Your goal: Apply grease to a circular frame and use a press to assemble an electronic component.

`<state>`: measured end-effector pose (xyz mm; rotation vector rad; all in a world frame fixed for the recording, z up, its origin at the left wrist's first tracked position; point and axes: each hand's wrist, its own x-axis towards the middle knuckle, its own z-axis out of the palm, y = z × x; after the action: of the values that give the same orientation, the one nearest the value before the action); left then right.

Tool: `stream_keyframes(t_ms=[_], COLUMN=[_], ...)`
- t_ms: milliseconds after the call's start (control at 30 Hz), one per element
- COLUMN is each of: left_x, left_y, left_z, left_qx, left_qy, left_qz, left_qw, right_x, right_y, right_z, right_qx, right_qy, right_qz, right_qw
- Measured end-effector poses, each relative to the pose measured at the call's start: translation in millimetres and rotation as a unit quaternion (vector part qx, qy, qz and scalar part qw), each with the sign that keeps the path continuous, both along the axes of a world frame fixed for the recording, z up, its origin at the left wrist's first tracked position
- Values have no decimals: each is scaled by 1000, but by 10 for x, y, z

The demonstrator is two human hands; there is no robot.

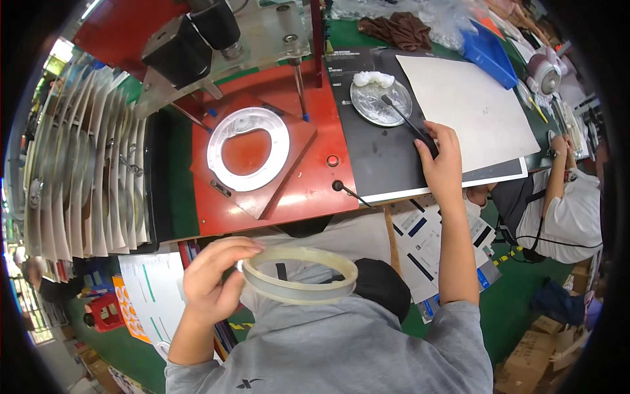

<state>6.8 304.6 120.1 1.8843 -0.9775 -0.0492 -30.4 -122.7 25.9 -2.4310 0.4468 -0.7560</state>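
Observation:
Pinched at its left rim, a pale translucent ring (298,292) is held by my left hand (213,279) in front of my chest, clear of the table. My right hand (441,161) grips a thin black brush (410,121) whose dark tip rests over a round metal dish (367,105). A white lump like cotton or paste (374,79) sits at the dish's far edge. To the left, a white ring-shaped holder (275,154) lies on a tilted red plate of the red machine base (315,190).
Rows of upright pale sheets (85,164) stand at the left. A large off-white board (479,115) lies right of the dish, with a blue tray (489,56) behind it. Brown cloth (397,31) lies at the back. Another person (558,203) sits at the far right.

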Motion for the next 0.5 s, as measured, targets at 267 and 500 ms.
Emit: stream_keyframes(t_ms=[267, 500], left_x=[-95, -129], left_y=[-236, -235], left_z=[-126, -160], left_qx=[5, 15], left_qy=[36, 33], left_qz=[-58, -60], left_qw=[998, 998], right_x=[341, 738], right_y=[79, -65], right_z=[253, 199], right_qx=[-47, -69], right_qy=[29, 57], right_qz=[74, 101], right_qw=[996, 991])
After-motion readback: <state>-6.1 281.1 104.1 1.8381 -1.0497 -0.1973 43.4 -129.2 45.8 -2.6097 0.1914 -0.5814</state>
